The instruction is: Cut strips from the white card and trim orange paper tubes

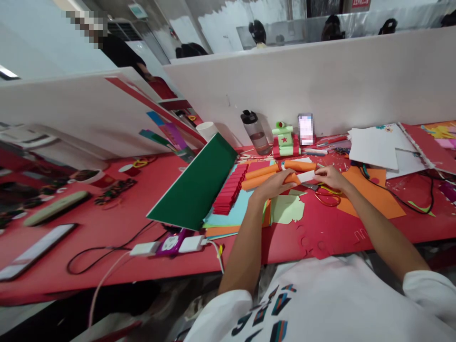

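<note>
My left hand point(274, 186) is closed around a rolled orange paper tube point(292, 178) above the red table. A short white strip point(307, 176) runs from the tube's end to my right hand point(331, 177), whose fingers pinch its far end. More orange paper tubes point(261, 179) lie just beyond my left hand. Scissors point(326, 194) with red and yellow handles rest under my right hand. Pale green paper point(288, 209) with a cut, jagged edge lies below my hands. Folded red paper strips point(231, 190) are lined up left of my left hand.
A green board point(194, 190) leans at left. Behind stand a water bottle point(257, 135), a green-and-red paper model point(285, 140) and a phone point(305, 129). Orange paper point(370, 190) and white sheets point(374, 147) lie right. Chargers point(174, 242) with cables sit near the front edge.
</note>
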Action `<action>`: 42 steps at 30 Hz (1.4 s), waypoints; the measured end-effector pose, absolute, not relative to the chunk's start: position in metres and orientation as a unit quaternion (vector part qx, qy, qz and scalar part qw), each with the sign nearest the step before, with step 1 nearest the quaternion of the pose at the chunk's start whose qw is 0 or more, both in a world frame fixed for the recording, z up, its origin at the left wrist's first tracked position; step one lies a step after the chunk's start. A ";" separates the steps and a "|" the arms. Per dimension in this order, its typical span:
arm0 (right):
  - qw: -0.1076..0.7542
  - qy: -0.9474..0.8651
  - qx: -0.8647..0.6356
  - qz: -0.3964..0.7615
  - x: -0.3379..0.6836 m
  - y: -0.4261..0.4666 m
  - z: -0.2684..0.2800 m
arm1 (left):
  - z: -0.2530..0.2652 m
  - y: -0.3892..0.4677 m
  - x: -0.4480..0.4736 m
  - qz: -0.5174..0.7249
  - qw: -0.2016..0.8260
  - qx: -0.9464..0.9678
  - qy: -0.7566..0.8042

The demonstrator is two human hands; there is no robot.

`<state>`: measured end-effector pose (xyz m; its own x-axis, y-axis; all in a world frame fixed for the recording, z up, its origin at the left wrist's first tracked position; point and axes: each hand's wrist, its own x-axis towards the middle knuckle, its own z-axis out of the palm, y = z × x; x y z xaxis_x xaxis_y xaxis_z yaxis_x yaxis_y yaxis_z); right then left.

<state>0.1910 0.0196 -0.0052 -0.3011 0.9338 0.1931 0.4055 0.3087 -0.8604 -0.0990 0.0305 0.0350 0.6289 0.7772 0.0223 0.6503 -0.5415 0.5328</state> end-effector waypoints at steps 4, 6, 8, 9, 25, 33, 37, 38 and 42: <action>0.370 -0.744 -0.435 0.347 0.178 0.016 -0.008 | 0.029 0.026 -0.079 0.124 0.242 0.888 0.369; 0.370 -0.744 -0.429 0.355 0.174 0.015 -0.009 | 0.024 0.024 -0.074 0.117 0.233 0.897 0.357; 0.380 -0.730 -0.431 0.370 0.172 0.014 -0.010 | 0.021 0.023 -0.073 0.098 0.211 0.901 0.367; 0.386 -0.723 -0.431 0.377 0.172 0.013 -0.009 | 0.020 0.023 -0.073 0.085 0.196 0.900 0.379; 0.372 -0.734 -0.435 0.365 0.170 0.016 -0.013 | 0.013 0.026 -0.069 0.068 0.024 0.930 0.360; 0.393 -0.721 -0.441 0.363 0.169 0.015 -0.011 | 0.009 0.026 -0.067 0.086 -0.021 0.930 0.357; 0.398 -0.717 -0.447 0.357 0.169 0.016 -0.012 | 0.007 0.024 -0.063 0.091 -0.038 0.927 0.361; 0.398 -0.716 -0.448 0.358 0.169 0.016 -0.012 | 0.007 0.024 -0.062 0.090 -0.041 0.926 0.364; 0.407 -0.715 -0.446 0.352 0.170 0.018 -0.016 | 0.010 0.020 -0.056 0.077 -0.041 0.926 0.367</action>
